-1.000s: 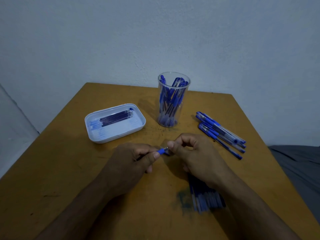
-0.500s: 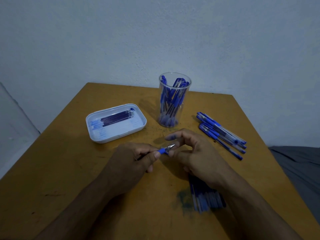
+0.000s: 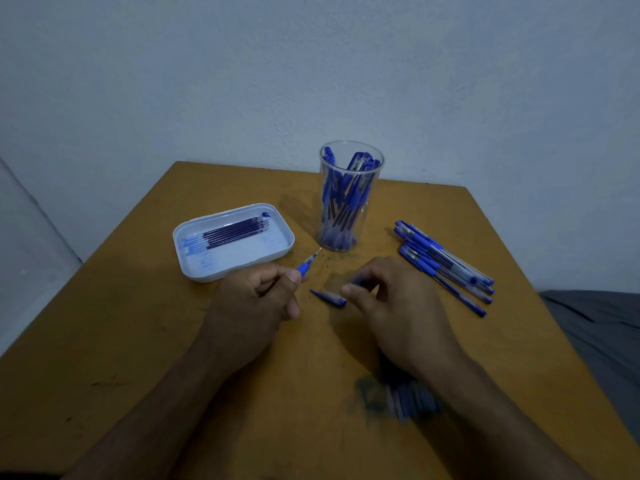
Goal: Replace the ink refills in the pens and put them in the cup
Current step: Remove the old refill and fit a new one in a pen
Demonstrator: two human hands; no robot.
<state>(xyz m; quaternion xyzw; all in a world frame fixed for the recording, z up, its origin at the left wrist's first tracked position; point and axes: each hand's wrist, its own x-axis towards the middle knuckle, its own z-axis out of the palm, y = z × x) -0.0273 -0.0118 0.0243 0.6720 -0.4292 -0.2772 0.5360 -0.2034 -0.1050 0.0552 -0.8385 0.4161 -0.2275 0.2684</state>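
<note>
Bottom centre-right, nearest the camera: blurred heap of blue caps (image 3: 412, 398) on the table (image 3: 104, 341), partly under the right forearm; count not readable.
Left hand (image 3: 252, 306): fingers curled round a pen (image 3: 306, 266), left of frame centre; blue grip and bare tip poking out toward the cup; barrel hidden in the fist.
Right hand (image 3: 398, 306): just right of centre, fingers loosely curled, thumb and forefinger close together over a small blue cap piece (image 3: 329, 297) lying on the table; contact or release cannot be told.
Tray (image 3: 194, 268), centre-left: several dark refills (image 3: 235, 233) lying side by side, apparently fresh stock.
Loose pens (image 3: 446, 265), centre-right: small row flat on the table, well apart from the cup, judged still to do.
Cup (image 3: 349, 199), upper centre, farthest: clear, upright, crowded with blue pens, judged finished.
Progress: likely past halfway; current pen opened, refill swap not yet done.
</note>
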